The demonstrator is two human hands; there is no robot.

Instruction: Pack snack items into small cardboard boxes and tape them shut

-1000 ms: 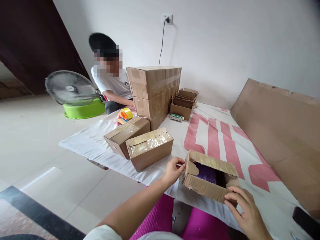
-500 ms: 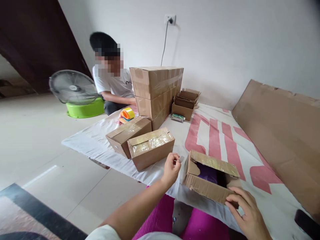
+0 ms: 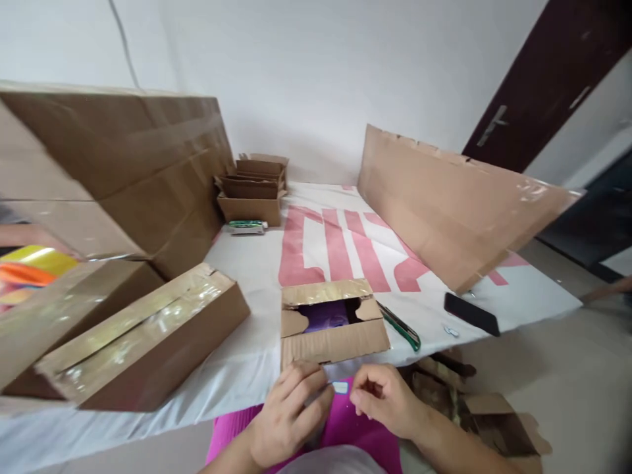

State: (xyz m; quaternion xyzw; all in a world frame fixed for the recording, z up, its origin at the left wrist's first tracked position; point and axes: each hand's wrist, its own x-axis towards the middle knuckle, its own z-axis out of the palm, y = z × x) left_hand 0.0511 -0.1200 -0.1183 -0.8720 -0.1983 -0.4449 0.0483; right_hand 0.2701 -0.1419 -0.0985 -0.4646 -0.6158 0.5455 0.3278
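Note:
Close to my lap, my left hand [image 3: 296,409] is closed, with a small white label with a blue edge [image 3: 340,387] at its fingertips. My right hand [image 3: 388,399] faces it with fingers curled together; whether they hold anything is hidden. The label lies between the two hands. Just beyond them sits a cardboard box [image 3: 336,343], its top flaps partly apart, with something purple [image 3: 328,317] inside. A green utility knife [image 3: 401,327] rests against the box's right side.
Taped boxes [image 3: 162,349] and a tall stack of cartons [image 3: 162,164] stand at left. Opened small boxes [image 3: 251,207] are at the back. A large cardboard sheet [image 3: 444,204] leans at right, near a black phone [image 3: 471,314] and another small label [image 3: 451,332]. Part of a person's arm [image 3: 24,234] shows at left.
The view has swung right. My left hand has come in front of the box with its small label. My right hand has left the box's near corner and moved beside the left.

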